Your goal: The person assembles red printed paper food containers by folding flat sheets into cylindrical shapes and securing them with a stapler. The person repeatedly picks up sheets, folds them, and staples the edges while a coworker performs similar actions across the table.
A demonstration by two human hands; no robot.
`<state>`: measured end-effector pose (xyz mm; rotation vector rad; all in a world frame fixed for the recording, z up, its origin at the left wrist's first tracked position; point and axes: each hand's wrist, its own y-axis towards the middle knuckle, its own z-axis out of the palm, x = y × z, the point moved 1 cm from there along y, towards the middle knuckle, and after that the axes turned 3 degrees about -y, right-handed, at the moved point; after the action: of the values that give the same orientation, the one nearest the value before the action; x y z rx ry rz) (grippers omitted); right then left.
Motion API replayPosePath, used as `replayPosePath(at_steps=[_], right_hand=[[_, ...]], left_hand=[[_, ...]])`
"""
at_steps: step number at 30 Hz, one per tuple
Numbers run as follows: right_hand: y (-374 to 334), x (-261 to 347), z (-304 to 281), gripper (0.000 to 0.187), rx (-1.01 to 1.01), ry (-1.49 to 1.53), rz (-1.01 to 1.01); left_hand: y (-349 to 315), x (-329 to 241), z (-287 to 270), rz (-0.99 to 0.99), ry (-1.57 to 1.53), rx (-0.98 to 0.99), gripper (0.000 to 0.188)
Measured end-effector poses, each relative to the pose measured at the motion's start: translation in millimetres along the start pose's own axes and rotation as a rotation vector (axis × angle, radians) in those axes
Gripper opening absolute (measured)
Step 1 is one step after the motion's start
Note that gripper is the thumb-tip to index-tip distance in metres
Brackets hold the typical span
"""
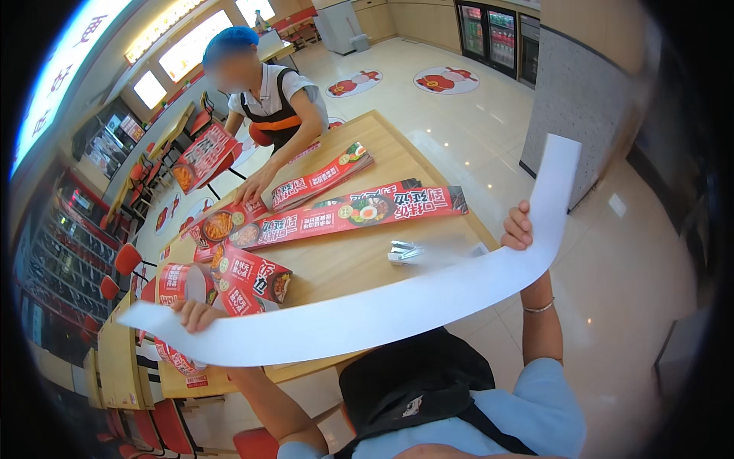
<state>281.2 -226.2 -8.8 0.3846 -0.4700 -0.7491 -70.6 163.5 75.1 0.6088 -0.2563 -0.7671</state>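
A long white paper strip (367, 329) stretches across in front of me, sagging in the middle, its right end curving upward. Its plain side faces me; the other side is hidden. My left hand (199, 315) is closed on its upper edge near the left end. My right hand (518, 227) grips the upper edge towards the right end. Beyond the strip, long red printed strips (359, 214) lie stacked on the wooden table (325, 287). Curled red printed sheets (248, 279) rest near my left hand. A small silvery metal object (405, 252) lies behind the strip, its kind unclear.
Across the table a co-worker in a blue cap (229, 40) holds a red printed piece (205, 157) and touches the printed strips. Red chairs (128, 258) and more tables stand at left. A grey pillar (569, 99) rises at right, and drinks coolers (489, 34) stand at the back.
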Motion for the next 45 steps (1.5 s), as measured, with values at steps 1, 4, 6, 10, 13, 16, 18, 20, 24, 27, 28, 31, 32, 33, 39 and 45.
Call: replayPosePath(at_steps=[1, 4, 6, 10, 13, 16, 18, 20, 24, 27, 28, 31, 32, 33, 39, 45], right_hand=[[-1.5, 4.8, 4.4, 0.026, -0.032, -0.084, 0.030], [6.6, -9.6, 21.4, 0.022, -0.321, -0.964, 0.196], [25.0, -37.6, 39.5, 0.021, -0.064, -1.357, 0.298], [47.2, -76.3, 91.2, 0.019, 0.613, -1.769, 0.410], [50.3, -95.6, 109.5, 0.022, 0.779, -1.755, 0.269], [48.5, -99.6, 110.3, 0.021, 0.499, -1.887, -0.106], [43.5, -96.4, 104.1, 0.024, 0.350, -2.176, -0.307], [22.2, -102.5, 85.1, 0.031, -0.024, -1.486, -0.144], [3.4, -137.0, 82.6, 0.038, -0.018, -1.023, 0.182], [0.7, -161.3, 90.4, 0.035, -0.124, -0.761, 0.121], [0.7, -163.6, 88.7, 0.034, -0.197, -0.757, 0.122], [2.5, -167.5, 90.9, 0.022, -0.280, -0.710, 0.109], [2.8, -168.5, 91.7, 0.021, -0.283, -0.706, 0.117], [2.0, -169.4, 91.7, 0.020, -0.288, -0.705, 0.127], [1.3, -168.0, 96.8, 0.016, -0.169, -1.171, 0.143], [5.0, -169.3, 100.1, 0.016, -0.180, -1.230, 0.144]], left_hand=[[-3.5, -5.5, 4.4, -0.064, 0.144, 0.013, 0.028], [-9.3, 2.7, 5.5, -0.496, 0.723, 0.105, 0.026], [-32.4, 48.1, 23.9, -0.554, 1.091, -0.101, 0.024], [-20.7, 130.8, 41.8, -0.647, 1.648, 0.339, 0.018], [-28.3, 146.6, 32.5, -0.996, 1.688, 0.302, 0.021], [-37.8, 140.8, 28.3, -0.863, 1.632, 0.090, 0.019], [-47.1, 140.8, 29.6, -0.556, 1.479, -0.230, 0.018], [-51.6, 146.6, 21.5, -0.248, 1.475, -0.272, 0.016], [-74.9, 155.1, 8.6, -0.119, 1.732, -0.175, 0.016], [-82.7, 169.6, 15.5, -0.165, 1.931, 0.000, 0.020], [-83.8, 172.9, 16.4, -0.166, 1.916, 0.023, 0.021], [-93.5, 167.8, 7.5, -0.201, 1.833, 0.007, 0.023], [-98.9, 166.0, 3.1, -0.219, 1.755, -0.103, 0.026], [-99.9, 166.4, 3.1, -0.237, 1.670, -0.213, 0.031], [-62.4, 173.5, 18.1, -0.238, 1.014, -0.372, 0.046], [-68.6, 178.8, 9.8, -0.238, 0.986, -0.407, 0.047]])
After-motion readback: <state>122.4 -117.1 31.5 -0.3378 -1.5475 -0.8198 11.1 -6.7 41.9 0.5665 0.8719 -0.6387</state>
